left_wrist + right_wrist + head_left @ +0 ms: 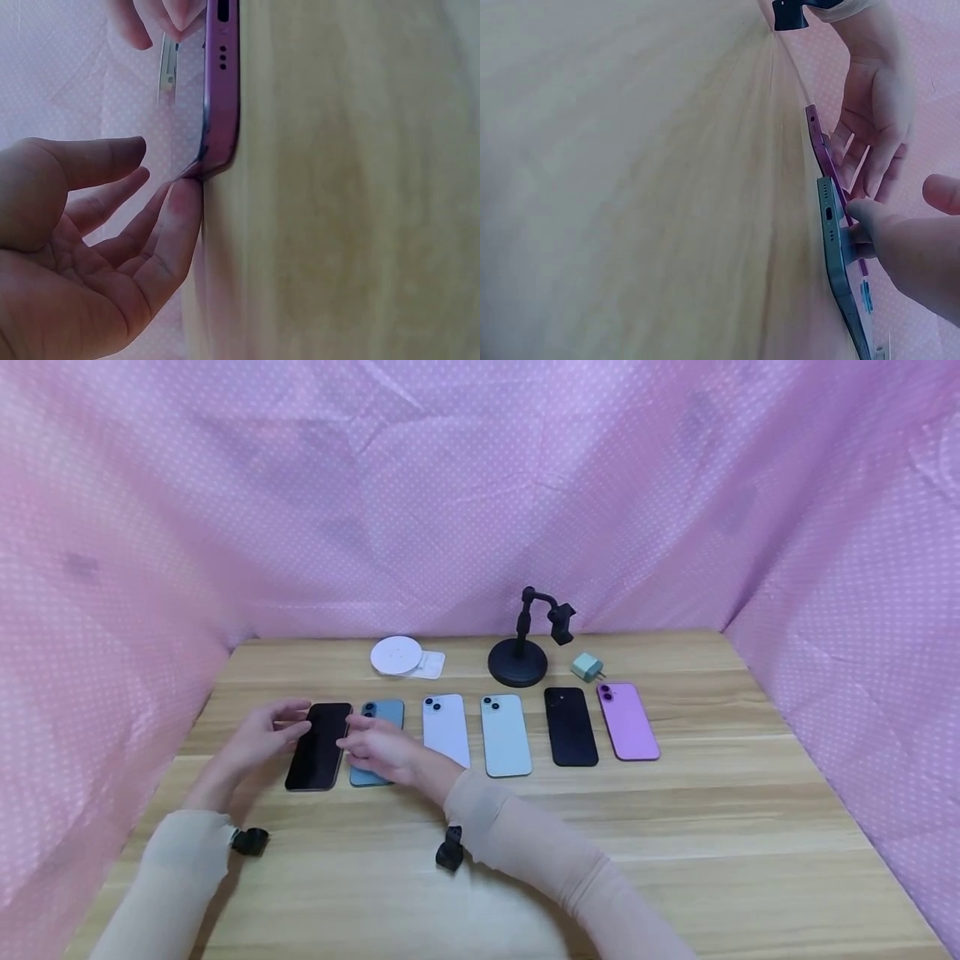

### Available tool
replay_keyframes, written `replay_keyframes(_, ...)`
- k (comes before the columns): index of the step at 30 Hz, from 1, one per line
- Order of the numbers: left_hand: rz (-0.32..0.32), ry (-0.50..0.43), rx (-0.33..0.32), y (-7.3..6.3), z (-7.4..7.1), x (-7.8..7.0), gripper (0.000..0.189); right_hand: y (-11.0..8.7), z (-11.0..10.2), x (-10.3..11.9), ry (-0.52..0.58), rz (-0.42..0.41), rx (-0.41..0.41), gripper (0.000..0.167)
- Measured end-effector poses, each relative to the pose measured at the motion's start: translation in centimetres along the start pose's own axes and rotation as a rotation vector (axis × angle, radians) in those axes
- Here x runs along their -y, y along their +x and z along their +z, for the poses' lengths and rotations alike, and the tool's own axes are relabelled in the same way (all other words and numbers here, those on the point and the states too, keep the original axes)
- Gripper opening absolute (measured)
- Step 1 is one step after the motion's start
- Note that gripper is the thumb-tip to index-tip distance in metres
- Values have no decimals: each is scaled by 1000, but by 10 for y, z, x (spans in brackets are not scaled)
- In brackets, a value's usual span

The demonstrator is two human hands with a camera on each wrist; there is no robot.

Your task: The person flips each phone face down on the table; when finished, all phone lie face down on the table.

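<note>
A phone with a purple-pink frame (318, 747) lies screen up at the left end of a row of phones. Along its left edge is my left hand (265, 735); in the left wrist view the fingertips touch the phone's corner and the thumb stands apart. My right hand (382, 750) reaches across a teal phone (385, 710), partly covering it, with fingertips at the first phone's right edge. The right wrist view shows the teal phone's lower edge (832, 232) close below the right fingers (861, 214).
To the right lie a white phone (446, 731), a pale green phone (506, 735), a black phone (572, 727) and a pink phone (630, 722), backs up. Behind them are a white round disc (396, 655), a black stand (517, 662) and a green plug adapter (587, 666). Pink dotted cloth surrounds the table.
</note>
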State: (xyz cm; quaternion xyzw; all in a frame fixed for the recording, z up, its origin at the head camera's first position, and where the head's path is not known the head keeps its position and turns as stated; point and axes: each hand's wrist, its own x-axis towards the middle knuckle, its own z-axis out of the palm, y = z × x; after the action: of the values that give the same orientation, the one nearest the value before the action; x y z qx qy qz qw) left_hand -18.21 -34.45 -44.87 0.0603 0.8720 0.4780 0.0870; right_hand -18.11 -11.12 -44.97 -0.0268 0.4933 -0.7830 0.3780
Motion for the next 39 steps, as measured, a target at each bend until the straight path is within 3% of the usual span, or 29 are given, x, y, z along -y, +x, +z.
replay_keyframes(12,-20,16,-10,-4,0,0,46,-1,2,0,15,8,17,69)
replay_keyframes(30,-64,-79,14,-2,5,-1,48,-5,-5,2,119,11,7,64)
replay_keyframes(39,-75,-78,30,-3,4,-3,48,-5,-6,1,161,6,-9,63)
